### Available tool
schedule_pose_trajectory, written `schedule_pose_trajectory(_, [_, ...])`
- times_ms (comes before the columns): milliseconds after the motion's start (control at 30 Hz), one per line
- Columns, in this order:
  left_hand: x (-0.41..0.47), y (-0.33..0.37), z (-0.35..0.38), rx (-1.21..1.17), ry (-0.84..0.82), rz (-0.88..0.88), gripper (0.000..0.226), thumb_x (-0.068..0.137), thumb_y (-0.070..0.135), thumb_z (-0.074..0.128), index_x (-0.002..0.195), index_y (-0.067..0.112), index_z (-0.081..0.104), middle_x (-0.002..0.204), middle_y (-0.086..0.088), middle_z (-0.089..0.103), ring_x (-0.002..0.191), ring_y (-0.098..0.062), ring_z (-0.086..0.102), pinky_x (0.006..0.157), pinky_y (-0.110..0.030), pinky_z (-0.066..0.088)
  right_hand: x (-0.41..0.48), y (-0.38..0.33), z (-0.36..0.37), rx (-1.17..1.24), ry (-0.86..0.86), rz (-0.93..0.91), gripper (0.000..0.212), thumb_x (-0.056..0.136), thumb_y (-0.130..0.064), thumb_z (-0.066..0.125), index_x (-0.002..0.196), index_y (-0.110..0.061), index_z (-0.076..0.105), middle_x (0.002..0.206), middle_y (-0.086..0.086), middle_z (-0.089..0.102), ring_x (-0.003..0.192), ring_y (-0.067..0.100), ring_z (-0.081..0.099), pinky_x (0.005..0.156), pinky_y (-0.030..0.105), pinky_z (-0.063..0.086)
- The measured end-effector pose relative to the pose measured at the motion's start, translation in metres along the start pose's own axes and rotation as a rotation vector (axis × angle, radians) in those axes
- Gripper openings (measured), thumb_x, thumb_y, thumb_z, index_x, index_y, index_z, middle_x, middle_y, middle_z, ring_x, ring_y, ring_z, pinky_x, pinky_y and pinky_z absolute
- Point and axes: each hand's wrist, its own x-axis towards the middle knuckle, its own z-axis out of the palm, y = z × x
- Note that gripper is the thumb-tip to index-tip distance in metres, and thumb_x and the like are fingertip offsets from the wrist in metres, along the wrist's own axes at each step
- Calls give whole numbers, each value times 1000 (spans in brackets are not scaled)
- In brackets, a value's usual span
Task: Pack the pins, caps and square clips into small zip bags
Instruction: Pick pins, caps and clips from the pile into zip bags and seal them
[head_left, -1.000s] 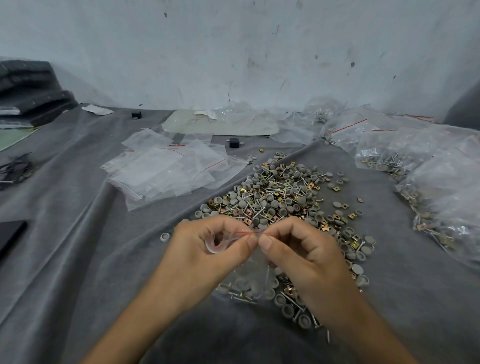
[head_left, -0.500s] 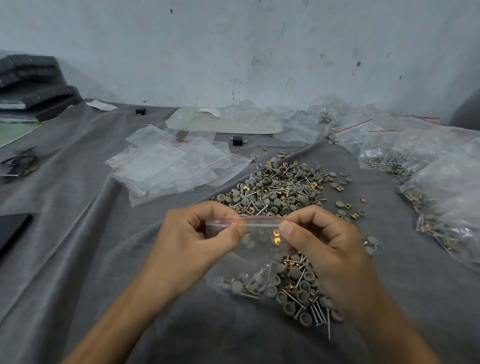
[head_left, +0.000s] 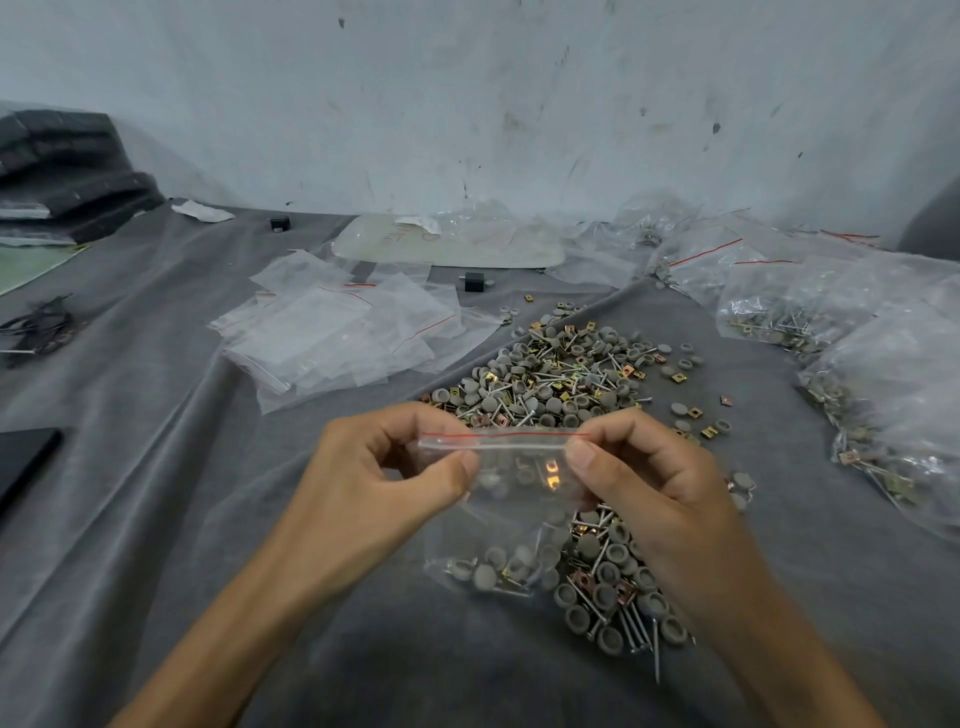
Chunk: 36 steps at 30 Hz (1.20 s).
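A small clear zip bag (head_left: 511, 499) with a red line along its top hangs between my hands, its bottom holding grey caps, pins and gold square clips. My left hand (head_left: 384, 483) pinches the left end of the zip strip between thumb and forefinger. My right hand (head_left: 644, 478) pinches the right end the same way. Behind the bag lies a loose heap of caps, pins and clips (head_left: 561, 374) on the grey cloth (head_left: 156, 519); more of them (head_left: 618, 597) lie under my right wrist.
A pile of empty zip bags (head_left: 337, 332) lies at the left back. Filled bags (head_left: 810, 301) crowd the right side. A black block (head_left: 474, 281) and a pale sheet (head_left: 447, 244) sit near the wall. Dark stacked pads (head_left: 67, 171) at far left.
My hands have moved apart along the bag's top, from touching at the middle to its two ends. The bag hangs a little higher and its zip strip is stretched straight.
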Motion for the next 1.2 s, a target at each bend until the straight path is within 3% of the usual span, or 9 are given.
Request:
schedule_pose_trajectory(233, [-1,3,5,-68,21,34,17,74,47,75,80,31,77,74,1,74,66,-6,63,59,-19,49,-1,0,2,48,-30,7,14,88,-34,69,88,-20,71,77,5,66,71,18,61,66,32,54])
schedule_pose_trajectory(367, [-2,5,5,-91,17,54,13,75,45,77,78,32,78,75,0,75,66,-9,64,60,-22,50,-2,0,3,47,-44,9,19,86,-38,70,91,-20,72,81,10,67,72,27,63,66,37,55])
schedule_pose_trajectory(600, [-2,6,6,-136,7,72,10,75,41,78,80,32,79,76,2,77,68,-3,68,62,-14,50,-2,2,5,56,-61,31,18,83,-40,72,96,-27,75,85,2,70,74,15,65,67,29,55])
schedule_pose_trajectory(700, [-3,5,7,-136,-22,65,12,77,43,78,82,32,78,78,4,77,69,-3,68,63,-15,52,-3,2,8,47,-54,6,17,86,-40,70,96,-28,75,85,3,72,71,18,65,64,37,56])
schedule_pose_trajectory(833, [-1,4,7,-163,8,59,18,74,44,82,83,30,78,77,4,77,69,-5,69,63,-18,54,-3,4,7,40,-40,-26,13,88,-40,69,95,-31,76,85,8,73,72,39,62,63,54,52])
schedule_pose_trajectory(933, [1,2,3,-162,65,54,23,72,46,82,85,28,79,78,-2,77,69,-16,68,66,-30,54,-2,3,5,17,-38,-26,12,89,-40,70,94,-32,77,79,-2,72,67,23,61,61,40,52])
schedule_pose_trajectory(1033, [0,0,2,-127,34,68,19,77,46,77,89,32,79,82,-9,75,71,-30,65,67,-33,50,-1,5,3,18,-48,-14,14,88,-41,69,92,-29,77,76,1,69,67,11,59,59,24,48])
schedule_pose_trajectory(1133, [1,4,1,-120,12,70,9,86,33,74,92,33,80,81,-5,76,75,-8,65,69,-21,49,-1,5,2,0,-32,-3,14,87,-43,69,91,-31,77,74,7,67,62,10,54,54,23,44])
schedule_pose_trajectory(1200, [1,4,-1,-88,-42,87,17,92,25,64,97,27,80,81,8,76,75,4,65,70,-10,47,0,6,1,-14,-21,0,8,89,-39,70,90,-34,76,73,1,68,61,6,56,54,19,47])
